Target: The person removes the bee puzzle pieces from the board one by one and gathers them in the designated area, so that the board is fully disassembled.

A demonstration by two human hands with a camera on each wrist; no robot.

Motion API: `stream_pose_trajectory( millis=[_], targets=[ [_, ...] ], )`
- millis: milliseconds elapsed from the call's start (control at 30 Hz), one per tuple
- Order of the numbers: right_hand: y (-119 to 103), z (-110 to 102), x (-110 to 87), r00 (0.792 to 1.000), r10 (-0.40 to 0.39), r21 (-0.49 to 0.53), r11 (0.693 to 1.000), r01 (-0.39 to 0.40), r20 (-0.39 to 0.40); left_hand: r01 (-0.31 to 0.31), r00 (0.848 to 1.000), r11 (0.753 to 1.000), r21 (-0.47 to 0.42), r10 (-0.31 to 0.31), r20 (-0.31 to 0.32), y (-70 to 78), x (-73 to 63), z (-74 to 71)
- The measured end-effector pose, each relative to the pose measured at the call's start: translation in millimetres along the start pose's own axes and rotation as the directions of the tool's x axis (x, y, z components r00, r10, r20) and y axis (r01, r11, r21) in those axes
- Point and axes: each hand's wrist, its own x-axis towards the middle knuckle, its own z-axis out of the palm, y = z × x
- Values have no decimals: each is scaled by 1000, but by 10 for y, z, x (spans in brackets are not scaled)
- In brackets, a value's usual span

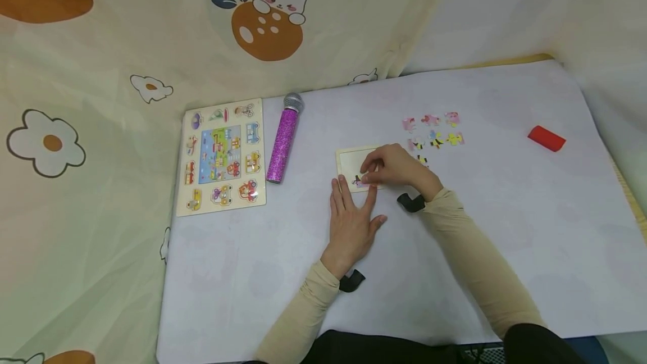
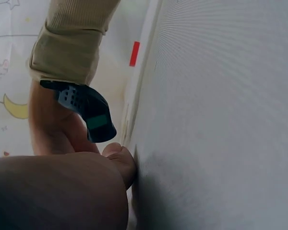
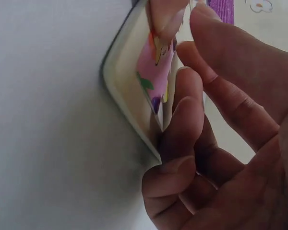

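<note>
A small pale puzzle tray [image 1: 354, 157] lies mid-table, with colourful puzzle pieces [image 1: 358, 181] along its near edge. My left hand [image 1: 350, 232] rests palm down with straight fingers spread, fingertips at the tray's near edge. Over the tray, my right hand [image 1: 396, 167] has thumb and forefinger brought together at a piece, the other fingers curled. Close up in the right wrist view, a pink piece [image 3: 153, 72] with a green leaf sits inside the tray rim [image 3: 122, 96], beside the right fingertips and under a left fingertip [image 3: 165, 21]. The left wrist view shows mostly thumb [image 2: 122, 160] and tabletop.
Several loose puzzle pieces [image 1: 431, 121] lie in rows beyond the right hand, some partly hidden by it. To the left are a purple glittery microphone [image 1: 284, 142] and a wooden vehicle puzzle board [image 1: 189, 153]. A red block [image 1: 546, 138] lies far right.
</note>
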Motion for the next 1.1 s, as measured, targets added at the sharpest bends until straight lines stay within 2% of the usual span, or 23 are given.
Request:
stream_pose_trajectory(
  millis=[333,800,1100],
  targets=[
    [-89,31,30,999,33,-38,999,-32,7,0,1000,1000,17,0,12,-7,11,7],
    [-171,31,56,991,128,-90,988,-124,35,6,999,999,42,-8,52,7,29,16],
    [-158,50,43,994,100,-7,995,-100,43,6,998,999,49,-9,54,13,27,13]
  ],
)
